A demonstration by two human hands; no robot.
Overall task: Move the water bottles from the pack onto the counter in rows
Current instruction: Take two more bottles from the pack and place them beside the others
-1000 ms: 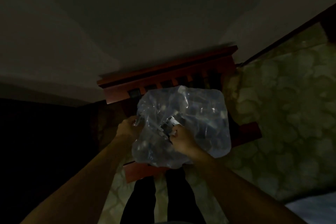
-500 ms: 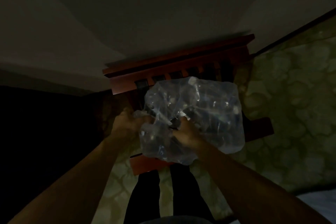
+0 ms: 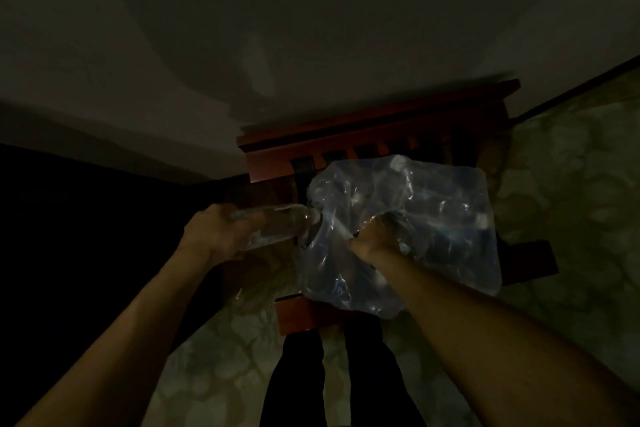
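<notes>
The scene is dim. A plastic-wrapped pack of water bottles [image 3: 433, 218] rests on a reddish wooden chair [image 3: 346, 139]. My left hand [image 3: 214, 236] grips a clear water bottle [image 3: 277, 224] lying sideways, just outside the pack's left side, its cap end toward the wrap. My right hand [image 3: 374, 243] is pushed into the torn wrap near the pack's middle, fingers closed on the plastic or on something under it. Several bottles show dimly through the wrap.
A pale wall [image 3: 311, 28] fills the upper view. Patterned greenish flooring [image 3: 571, 201] surrounds the chair. A dark area [image 3: 86, 236] lies to the left. My legs in dark trousers [image 3: 329, 374] stand just below the chair's front edge.
My left hand has drawn a bottle out of the pack's left side and moved left with it. The right hand stays in the wrap. The view has shifted so the chair sits further right.
</notes>
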